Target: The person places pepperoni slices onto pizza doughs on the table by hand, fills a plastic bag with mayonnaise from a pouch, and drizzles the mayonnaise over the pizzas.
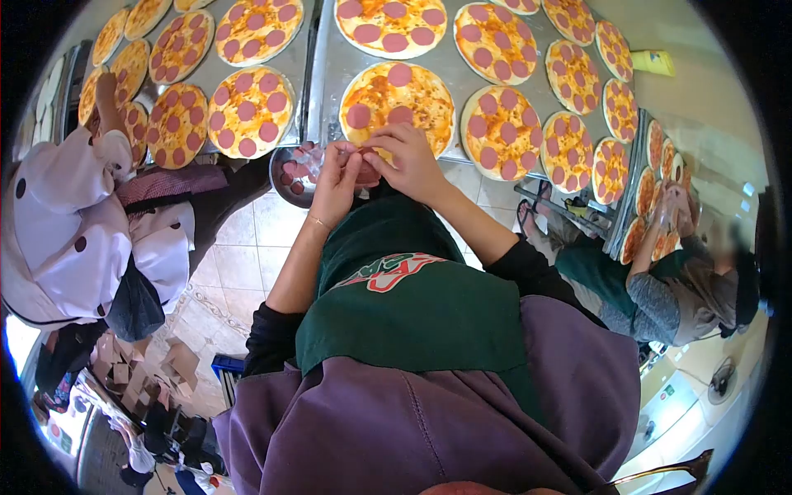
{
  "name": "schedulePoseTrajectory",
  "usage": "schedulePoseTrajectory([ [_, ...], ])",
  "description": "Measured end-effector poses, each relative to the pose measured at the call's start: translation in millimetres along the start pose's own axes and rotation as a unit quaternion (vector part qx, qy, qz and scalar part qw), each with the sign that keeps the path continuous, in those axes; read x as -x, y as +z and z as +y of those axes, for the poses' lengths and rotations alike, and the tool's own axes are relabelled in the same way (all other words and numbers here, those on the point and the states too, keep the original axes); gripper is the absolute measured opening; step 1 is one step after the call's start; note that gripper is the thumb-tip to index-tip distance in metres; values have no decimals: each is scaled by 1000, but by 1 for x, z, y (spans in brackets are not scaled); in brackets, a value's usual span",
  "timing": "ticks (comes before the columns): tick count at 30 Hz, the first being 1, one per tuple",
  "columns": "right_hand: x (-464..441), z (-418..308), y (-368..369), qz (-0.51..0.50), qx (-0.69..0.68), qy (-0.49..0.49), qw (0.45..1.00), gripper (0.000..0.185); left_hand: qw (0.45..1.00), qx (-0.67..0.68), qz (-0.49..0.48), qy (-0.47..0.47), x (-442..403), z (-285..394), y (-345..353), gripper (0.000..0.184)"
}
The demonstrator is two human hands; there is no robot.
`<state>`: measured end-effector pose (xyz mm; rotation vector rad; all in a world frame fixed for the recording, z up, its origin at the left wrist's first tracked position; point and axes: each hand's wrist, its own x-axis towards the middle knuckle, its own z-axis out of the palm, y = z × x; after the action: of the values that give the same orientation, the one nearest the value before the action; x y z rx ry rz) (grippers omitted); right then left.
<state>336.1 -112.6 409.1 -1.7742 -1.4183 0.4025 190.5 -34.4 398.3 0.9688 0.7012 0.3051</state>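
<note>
My left hand [336, 183] and my right hand [410, 165] meet at the near edge of a pizza [437, 95] covered with cheese and sauce. Between them is a small stack of pink sausage slices [369, 173]. The left fingers are closed around the stack; the right fingertips pinch at its upper side, and what exactly they grip is partly hidden. Three sausage slices show on this pizza, one near its far edge and two nearer my hands. Left of my hands, below the table edge, a metal bowl [279, 183] contains more slices and clear plastic.
Rows of sausage-topped pizzas [251, 113] lie on the metal table [322, 107]. A person in a spotted white top [66, 223] reaches over pizzas at left. Another person [660, 289] works at a right-hand tray. A yellow cup [653, 63] lies at far right.
</note>
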Motion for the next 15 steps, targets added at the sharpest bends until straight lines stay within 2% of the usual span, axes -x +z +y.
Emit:
schedulePoseTrajectory([
  [1, 5, 0, -4, 4, 4, 5, 1000, 16, 1000, 7, 4, -29, -2, 3, 6, 17],
  [7, 24, 3, -34, 25, -9, 67, 997, 13, 995, 69, -24, -69, -14, -1, 27, 22],
  [9, 29, 9, -42, 93, -32, 153, 983, 11, 998, 21, -14, -57, -16, -2, 32, 22],
  [10, 31, 20, -43, 124, -49, 159, 978, 8, 998, 19, -18, -59, -17, -1, 34, 22],
  [11, 32, 31, -47, 127, -48, 161, 978, 8, 998, 8, -25, -59, -19, 0, 34, 24],
  [13, 35, 50, -54, 90, 0, 247, 965, 10, 998, -5, -31, -62, -20, 1, 34, 28],
  [15, 36, 69, -54, 84, 33, 260, 961, 12, 997, -21, -39, -67, -22, -1, 33, 33],
])
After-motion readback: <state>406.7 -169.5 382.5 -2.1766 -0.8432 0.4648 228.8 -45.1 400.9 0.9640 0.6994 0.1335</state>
